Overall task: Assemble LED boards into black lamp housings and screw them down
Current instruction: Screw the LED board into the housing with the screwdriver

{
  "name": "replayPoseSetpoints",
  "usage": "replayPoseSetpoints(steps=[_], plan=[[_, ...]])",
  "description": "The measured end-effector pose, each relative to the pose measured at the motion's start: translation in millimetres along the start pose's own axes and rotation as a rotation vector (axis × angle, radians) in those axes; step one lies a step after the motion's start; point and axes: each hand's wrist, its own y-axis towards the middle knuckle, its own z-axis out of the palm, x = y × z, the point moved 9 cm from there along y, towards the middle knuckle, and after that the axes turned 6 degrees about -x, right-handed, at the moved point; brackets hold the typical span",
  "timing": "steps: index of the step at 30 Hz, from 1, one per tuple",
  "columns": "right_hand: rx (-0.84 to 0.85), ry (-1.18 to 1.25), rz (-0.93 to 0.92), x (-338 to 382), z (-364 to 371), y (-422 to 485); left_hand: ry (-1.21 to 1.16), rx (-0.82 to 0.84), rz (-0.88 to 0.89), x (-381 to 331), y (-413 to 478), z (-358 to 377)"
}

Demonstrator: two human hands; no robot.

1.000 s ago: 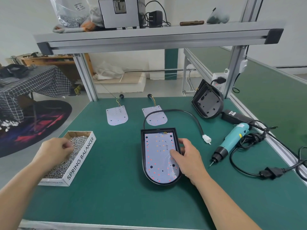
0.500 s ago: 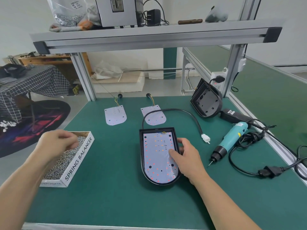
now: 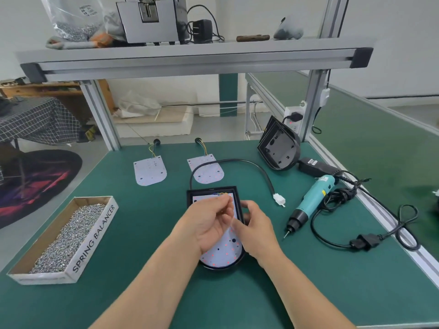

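tabletop [image 3: 142,233]: green, carrying everything
screw box [image 3: 95,236]: sitting by the left edge, full of screws
lamp housing [image 3: 211,189]: lying mid-tabletop toward the near edge, under both hands
LED board [image 3: 223,252]: sitting inside the lamp housing
screwdriver [image 3: 311,203]: lying toward the right edge, untouched
left hand [image 3: 209,226]: hovering over the LED board, fingers curling in, contents unclear
right hand [image 3: 257,230]: reaching to the left fingertips, fingers narrow, grip unclear

Person seen only as 2 forearms + hands. L forearm [image 3: 154,281] bare along whole visible length, wrist incl. R forearm [image 3: 297,288] same, bare to the wrist. L hand [image 3: 209,224] bare, fingertips blurred, so nails can't be made out. R hand [image 3: 257,231] bare too; knuckles & thumb show clearly. Any sleeve lies beyond the frame edge.
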Motion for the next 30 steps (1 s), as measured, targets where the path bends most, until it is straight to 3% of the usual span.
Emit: replayPoseSetpoints(steps=[9, 13, 15, 19, 22, 25, 30], plan=[[-0.015, -0.042, -0.022, 1, -3, 1, -0.023, -0.044, 0.085, 9, 19, -5], [0.082, -0.194, -0.07, 8, -10, 2, -0.012, -0.039, 0.079, 13, 23, -8], [-0.01, -0.19, -0.04, 13, -43, 12, -0.001, -0.03, 0.063, 15, 25, -6], [-0.503, -0.474, -0.014, 23, -152, 36, 0.017, -0.049, 0.053, 17, 26, -4], [-0.402, -0.647, 0.191, -1, -167, 55, 0.027, -0.052, 0.045, 19, 27, -6], [-0.32, -0.699, 0.274, -20, -161, 62, 0.027, -0.055, 0.034, 19, 28, -6], [-0.466, -0.413, 0.337, -31, -174, 57, -0.02, -0.047, 0.008, 20, 27, -6]])
